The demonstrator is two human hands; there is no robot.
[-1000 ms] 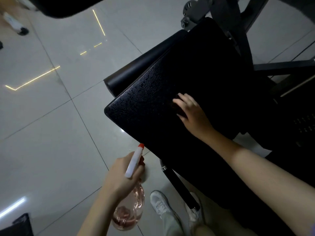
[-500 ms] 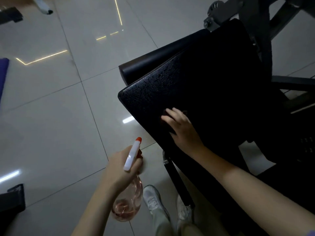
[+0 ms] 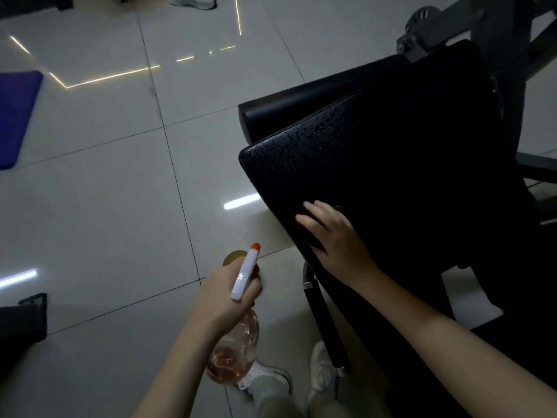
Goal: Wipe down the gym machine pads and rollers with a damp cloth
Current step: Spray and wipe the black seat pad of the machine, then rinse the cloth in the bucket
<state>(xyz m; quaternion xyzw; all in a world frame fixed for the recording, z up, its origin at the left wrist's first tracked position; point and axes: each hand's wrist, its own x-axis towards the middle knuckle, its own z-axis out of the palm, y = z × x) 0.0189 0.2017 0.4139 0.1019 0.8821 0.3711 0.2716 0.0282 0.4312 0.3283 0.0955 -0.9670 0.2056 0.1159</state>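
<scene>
A black textured pad (image 3: 376,152), beaded with droplets, tilts across the right half of the head view. A black roller (image 3: 301,101) lies right behind its far edge. My right hand (image 3: 337,239) lies flat near the pad's near-left edge, pressing a dark cloth (image 3: 312,241) that barely shows under the palm and fingers. My left hand (image 3: 223,294) hangs over the floor to the left of the pad and grips a clear spray bottle (image 3: 245,274) with a white head, an orange tip and pinkish liquid.
A black handle bar (image 3: 325,324) sticks out below the pad, above my white shoes (image 3: 265,378). Grey machine frame (image 3: 494,22) rises at the top right. A purple mat (image 3: 15,116) lies far left, and a dark object (image 3: 21,321) sits at the lower left on the tiled floor.
My right hand has slid with the cloth down the pad toward its near-left edge. The spray bottle has stayed in my left hand, and the view has shifted left.
</scene>
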